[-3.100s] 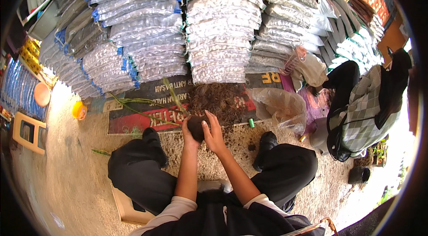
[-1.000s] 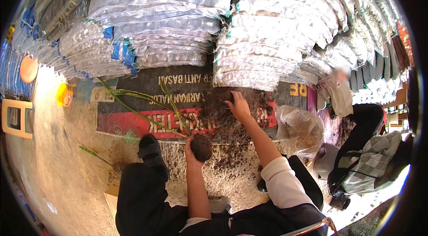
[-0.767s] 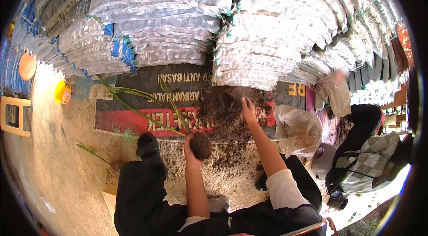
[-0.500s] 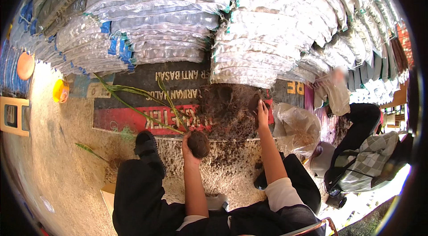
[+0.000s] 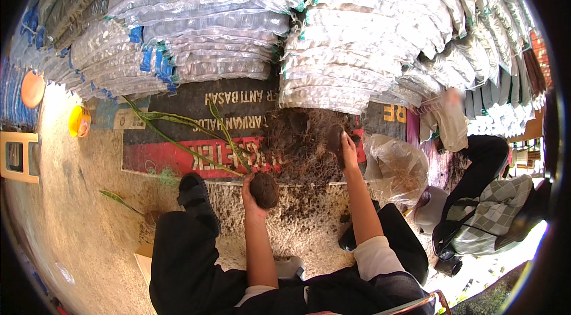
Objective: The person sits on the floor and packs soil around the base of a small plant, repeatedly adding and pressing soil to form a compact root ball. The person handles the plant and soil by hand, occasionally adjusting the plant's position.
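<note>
Left hand (image 5: 252, 199): fingers wrapped round root ball (image 5: 265, 191); leaves (image 5: 163, 116), long axis toward 10 o'clock. Right hand (image 5: 350, 151): at dark piece (image 5: 336, 141), grip can't tell; nearer soil (image 5: 300, 160), which lies 1 o'clock from ball.

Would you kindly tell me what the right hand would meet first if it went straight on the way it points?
Probably the loose fibres just ahead of the right hand, then the stacked sacks behind them; its height is unclear, so it might pass over the fibres.
</note>
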Demonstrator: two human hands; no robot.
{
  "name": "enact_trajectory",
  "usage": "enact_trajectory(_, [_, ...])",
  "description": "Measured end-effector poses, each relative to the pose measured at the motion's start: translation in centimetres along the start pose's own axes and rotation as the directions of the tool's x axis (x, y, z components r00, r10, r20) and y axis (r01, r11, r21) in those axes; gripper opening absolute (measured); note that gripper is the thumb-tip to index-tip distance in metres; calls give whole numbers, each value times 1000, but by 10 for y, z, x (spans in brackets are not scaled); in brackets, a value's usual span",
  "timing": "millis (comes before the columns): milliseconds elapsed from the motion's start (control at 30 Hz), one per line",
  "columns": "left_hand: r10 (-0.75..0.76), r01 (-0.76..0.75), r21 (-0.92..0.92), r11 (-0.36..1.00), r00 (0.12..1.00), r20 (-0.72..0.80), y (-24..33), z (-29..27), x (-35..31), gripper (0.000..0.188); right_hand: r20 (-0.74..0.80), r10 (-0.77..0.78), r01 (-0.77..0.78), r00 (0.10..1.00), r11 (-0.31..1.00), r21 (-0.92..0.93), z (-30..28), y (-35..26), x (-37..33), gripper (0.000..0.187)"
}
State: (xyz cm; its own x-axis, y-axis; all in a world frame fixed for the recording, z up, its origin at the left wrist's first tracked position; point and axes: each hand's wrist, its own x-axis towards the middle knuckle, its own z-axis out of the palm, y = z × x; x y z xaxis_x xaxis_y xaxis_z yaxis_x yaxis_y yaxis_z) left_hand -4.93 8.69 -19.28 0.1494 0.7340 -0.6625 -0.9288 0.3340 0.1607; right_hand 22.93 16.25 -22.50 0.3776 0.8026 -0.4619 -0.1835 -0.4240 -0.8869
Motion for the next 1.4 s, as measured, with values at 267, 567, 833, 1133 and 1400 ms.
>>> enact_trajectory(267, [17, -18, -19, 1000, 999, -50, 2, 8, -4, 28, 175, 137, -188, 975, 927, 323, 20, -10, -10, 52])
enact_trajectory(567, [3, -5, -18, 1000, 997, -83, 4, 9, -5, 30, 296, 113, -146, 949, 985, 92, 27, -30, -27, 63])
enact_trajectory(833, [-5, 3, -21, 1000, 992, -129, 2, 14, -5, 27, 207, -100, 181, 973, 889, -421, 27, -20, -19, 56])
enact_trajectory(1133, [4, -2, 18, 1000, 994, -111, 0, 13, -2, 28, 283, -56, 162, 958, 915, -370, 55, -24, -45, 47])
enact_trajectory(1400, [147, -89, 273, 958, 969, -198, -10, 25, -2, 32, 422, -224, 429, 879, 760, -489, 100, -45, -87, 35])
